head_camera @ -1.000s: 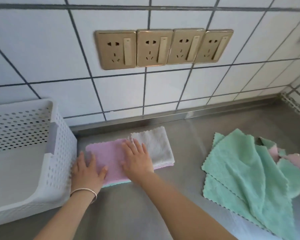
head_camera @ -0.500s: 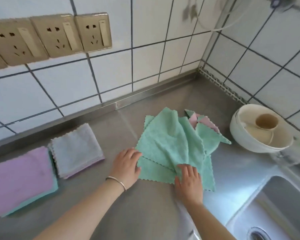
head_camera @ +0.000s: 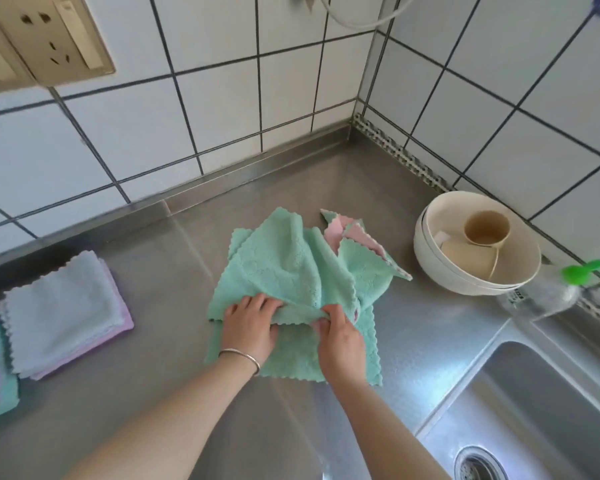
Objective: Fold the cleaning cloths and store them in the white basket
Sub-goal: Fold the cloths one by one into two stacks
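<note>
While folded cloths (head_camera: 59, 313) are lying at lower left, the green cloth (head_camera: 284, 271) is being pinched by left hand (head_camera: 250, 327) and right hand (head_camera: 340, 337); basket unseen.

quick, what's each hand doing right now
Left hand: closed, pinching the green cloth.
Right hand: closed, pinching the same cloth's edge.
</note>
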